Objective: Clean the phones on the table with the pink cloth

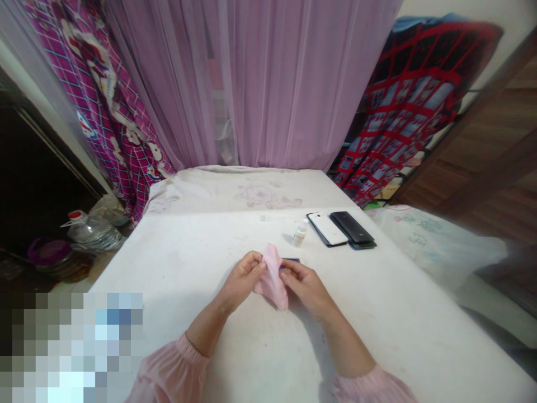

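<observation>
Pink cloth [272, 282] sits gathered in a soft fold between the person's hands, near the middle of the white desk [197, 313]; whether its lower edge touches the surface cannot be told. Left hand [242, 279] is clamped on its left side, fingers curled over the fabric. Right hand [305, 286] pinches its right side, so the 2 hands are close together, with only the cloth between them. A flat dark blue object [291, 260] shows just past the cloth, beside the right hand's fingers, mostly hidden; what it is cannot be told. Farther along the desk, a small bottle [299, 234] stands upright just beside a white smartphone [327, 228], which lies next to a black smartphone [351, 226]. Pink sleeves [168, 366] gather at both wrists. A lilac curtain [289, 84] hangs behind the desk, and a large plastic jug [93, 235] stands low on the left.
</observation>
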